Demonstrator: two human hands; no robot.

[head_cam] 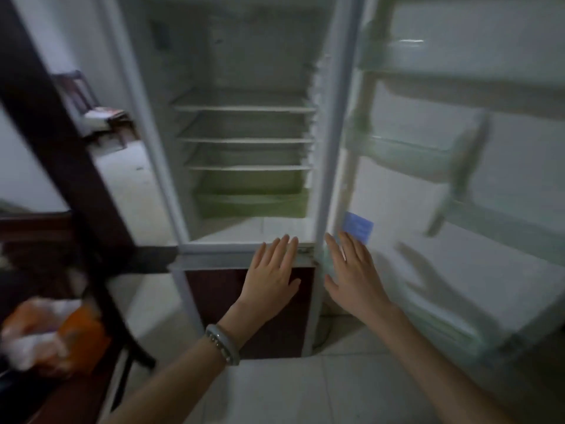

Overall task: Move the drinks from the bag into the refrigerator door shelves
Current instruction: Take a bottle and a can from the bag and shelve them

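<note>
1. The refrigerator point(244, 133) stands open. Its inside shelves look bare, and the picture is blurry, so small things are hard to see.
2. The refrigerator door point(458, 179) is swung wide to the right. Its door shelves point(412, 154) face the person, so drinks can go in with nothing in the way. I see no drinks in them yet.
3. The left hand point(272, 270) is held out flat in front of the bottom edge of the open part. Its fingers point(286, 246) are straight and close together. It holds nothing. I cannot tell if it touches the fridge.
4. The right hand point(351, 270) is near the door's inner edge, just below a blue sticker point(357, 229). Its fingers are spread a little and hold nothing. It may be there to keep the door open.
5. The bag point(46, 335) is at the lower left, on a dark tabletop point(61, 399), well apart from both hands. It looks white and orange. The drinks should be inside, but I cannot make them out.
6. I think the moving has not started. Next, a hand would need to reach left to the bag.
</note>
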